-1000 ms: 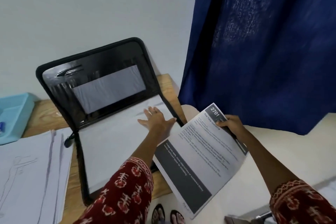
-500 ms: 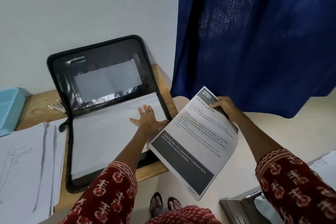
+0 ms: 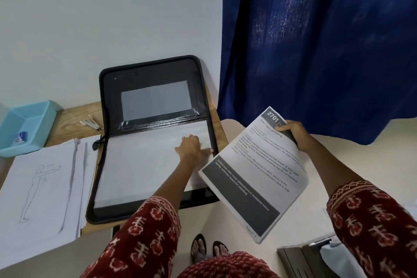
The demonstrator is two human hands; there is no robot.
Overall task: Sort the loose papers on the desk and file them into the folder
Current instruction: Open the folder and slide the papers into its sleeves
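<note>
Head view: left hand (image 3: 191,149) flat, fingers straight, pressing papers (image 3: 146,165) in open folder (image 3: 155,79) on desk (image 3: 70,115), right hand (image 3: 293,135) pinching printed sheet (image 3: 255,178) off-desk by one corner; sheet could droop, crease or slip.

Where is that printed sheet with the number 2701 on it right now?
The printed sheet is held up in the right hand, off the desk's right edge, just right of the open black folder and below the blue curtain.

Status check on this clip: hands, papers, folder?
Left hand flat on paper in open folder. Right hand grips printed sheet. Sketch pile waits beside folder. Nothing in the way.
</note>
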